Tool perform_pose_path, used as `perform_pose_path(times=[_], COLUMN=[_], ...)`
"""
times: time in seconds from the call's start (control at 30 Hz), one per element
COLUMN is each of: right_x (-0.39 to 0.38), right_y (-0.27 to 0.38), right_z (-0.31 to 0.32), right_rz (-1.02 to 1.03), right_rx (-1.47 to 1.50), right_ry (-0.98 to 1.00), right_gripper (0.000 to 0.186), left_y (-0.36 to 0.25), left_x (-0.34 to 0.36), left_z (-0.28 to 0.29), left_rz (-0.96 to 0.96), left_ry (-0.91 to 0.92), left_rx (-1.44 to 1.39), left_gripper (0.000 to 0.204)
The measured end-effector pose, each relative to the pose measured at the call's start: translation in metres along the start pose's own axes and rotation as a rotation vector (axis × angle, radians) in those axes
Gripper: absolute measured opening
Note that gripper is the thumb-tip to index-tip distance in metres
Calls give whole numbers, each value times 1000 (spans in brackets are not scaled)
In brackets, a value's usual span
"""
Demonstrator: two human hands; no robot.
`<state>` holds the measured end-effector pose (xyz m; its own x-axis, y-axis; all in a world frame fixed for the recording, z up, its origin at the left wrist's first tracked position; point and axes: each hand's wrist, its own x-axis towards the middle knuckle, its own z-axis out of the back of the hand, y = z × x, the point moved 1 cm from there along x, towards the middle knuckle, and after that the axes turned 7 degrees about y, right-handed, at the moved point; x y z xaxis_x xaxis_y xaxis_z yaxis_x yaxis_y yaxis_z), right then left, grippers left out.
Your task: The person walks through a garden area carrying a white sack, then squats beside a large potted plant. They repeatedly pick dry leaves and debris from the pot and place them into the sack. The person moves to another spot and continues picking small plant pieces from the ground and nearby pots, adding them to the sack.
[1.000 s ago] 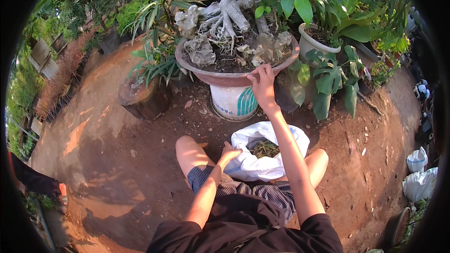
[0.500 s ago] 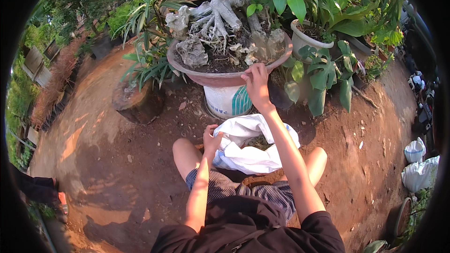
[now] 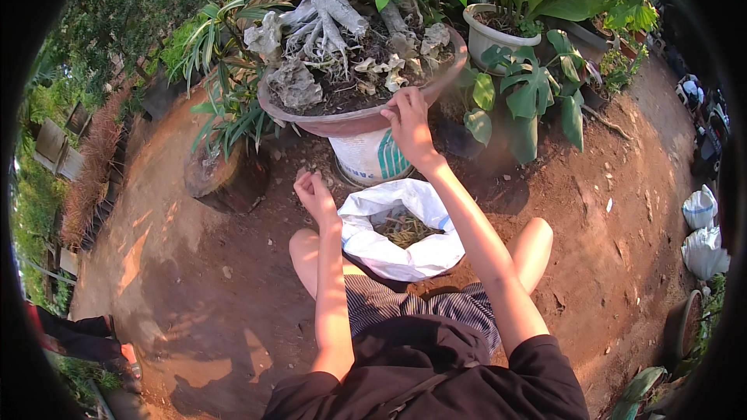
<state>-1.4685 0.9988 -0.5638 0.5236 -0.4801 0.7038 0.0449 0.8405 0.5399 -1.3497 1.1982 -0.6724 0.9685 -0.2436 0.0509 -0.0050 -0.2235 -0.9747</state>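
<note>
My right hand [image 3: 410, 126] is at the near rim of a wide reddish-brown pot [image 3: 327, 122], its fingers bent together; whatever they may hold is hidden. In the pot a gnarled grey trunk with bare roots [image 3: 331, 19] rises from dark soil, among pale rough rocks [image 3: 294, 84]. Over the ground left of the sack, my left hand [image 3: 319, 201] is raised with curled fingers, and I cannot make out anything in them. Between my legs stands an open white sack [image 3: 416, 263] with a rolled-down edge. Dry plant scraps [image 3: 405, 229] lie inside it.
The pot rests on a white bucket [image 3: 362, 157] with green stripes. A cut log [image 3: 226, 179] stands to the left. On the right are a white planter [image 3: 498, 43] and broad-leaved plants [image 3: 533, 101]. White sacks [image 3: 704, 253] sit far right. Another person's legs [image 3: 82, 336] show far left.
My left hand has left the sack's edge and moved forward and left. The sack's mouth now lies wider around the scraps. My right hand stays by the pot rim as the view shifts.
</note>
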Motion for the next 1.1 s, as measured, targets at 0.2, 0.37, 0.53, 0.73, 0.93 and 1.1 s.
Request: perform_pose_path(times=[0.2,0.37,0.53,0.73,0.93,1.1], right_x=[6,56,150,195,204,209], right_y=[4,-11,-46,-44,-57,-72], right_z=[15,45,41,29,35,25], right_rz=[-12,31,-157,-324,-307,-299], right_rx=[106,127,393,271,267,299], right_ry=[9,-139,161,615,688,690], right_gripper=[20,17,25,39,31,23], left_y=[-82,-78,-66,-71,-70,-72], left_x=[75,97,105,104,101,100], left_z=[-102,-143,-142,-143,-141,-142], left_rz=[-19,-154,-214,-198,-174,-179], left_ry=[-408,-542,-601,-572,-547,-563], left_rx=[74,184,337,259,280,260], left_gripper=[58,52,44,45,46,45])
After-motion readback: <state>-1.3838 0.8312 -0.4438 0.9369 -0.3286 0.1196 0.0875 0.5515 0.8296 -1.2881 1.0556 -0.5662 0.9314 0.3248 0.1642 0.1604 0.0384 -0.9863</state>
